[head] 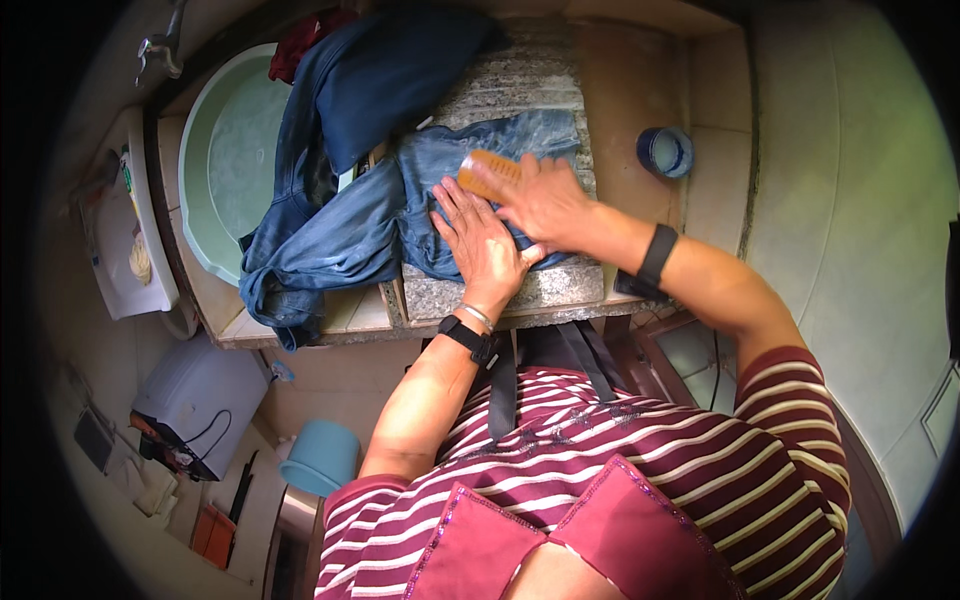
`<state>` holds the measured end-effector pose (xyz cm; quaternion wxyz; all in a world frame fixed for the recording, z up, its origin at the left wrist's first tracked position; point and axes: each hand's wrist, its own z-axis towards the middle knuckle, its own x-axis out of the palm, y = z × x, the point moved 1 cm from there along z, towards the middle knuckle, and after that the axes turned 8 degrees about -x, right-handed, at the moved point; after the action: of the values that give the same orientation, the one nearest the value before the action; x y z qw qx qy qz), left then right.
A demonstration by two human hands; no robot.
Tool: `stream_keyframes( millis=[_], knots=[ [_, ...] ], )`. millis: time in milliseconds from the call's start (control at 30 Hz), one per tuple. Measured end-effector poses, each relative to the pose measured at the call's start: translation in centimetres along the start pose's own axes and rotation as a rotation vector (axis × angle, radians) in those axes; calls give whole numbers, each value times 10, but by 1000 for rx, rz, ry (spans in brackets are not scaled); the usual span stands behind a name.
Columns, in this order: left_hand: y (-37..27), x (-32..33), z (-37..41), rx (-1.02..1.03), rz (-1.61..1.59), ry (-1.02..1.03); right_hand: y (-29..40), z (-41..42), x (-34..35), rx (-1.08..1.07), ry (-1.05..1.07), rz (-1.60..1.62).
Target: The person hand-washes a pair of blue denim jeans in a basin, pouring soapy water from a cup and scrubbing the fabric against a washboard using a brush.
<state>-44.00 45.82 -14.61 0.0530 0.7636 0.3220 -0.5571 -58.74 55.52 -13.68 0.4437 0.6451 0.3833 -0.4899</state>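
Observation:
Blue denim jeans [337, 225] lie partly across a ribbed stone washboard [517, 82], with folds hanging over the front edge at the left. My left hand [484, 251] presses flat on the denim, fingers a little apart. In my right hand [547, 199] is an orange scrubbing brush [489, 174], held against the denim just beyond my left fingers; its underside is hidden. A darker blue garment [390, 75] is heaped at the back left of the stone, with a dark red cloth [304, 45] beside it.
A pale green basin [232, 165] stands left of the clothes, below a metal tap [159, 56]. To the right is a blue tub [665, 152] with pale contents. A white sink [131, 225] is at the far left. A light blue bucket [321, 456] and a white appliance [202, 397] stand lower left.

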Motion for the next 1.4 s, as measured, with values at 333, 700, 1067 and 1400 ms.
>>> stream_keyframes(
  millis=[333, 700, 1067, 1400],
  knots=[
    [-6, -6, 5, 31, -22, -20, -36, -22, 2, 106, 71, -18],
    [-85, -27, -2, 280, -36, 24, -121, -65, 23, 891, -186, 705],
    [-69, 5, 33, -50, -556, 299, -98, -205, 18, 1058, -453, 1328],
    [-2, 14, -13, -550, -1574, 432, -1, -62, 17, 82, -143, 163]
  ],
)
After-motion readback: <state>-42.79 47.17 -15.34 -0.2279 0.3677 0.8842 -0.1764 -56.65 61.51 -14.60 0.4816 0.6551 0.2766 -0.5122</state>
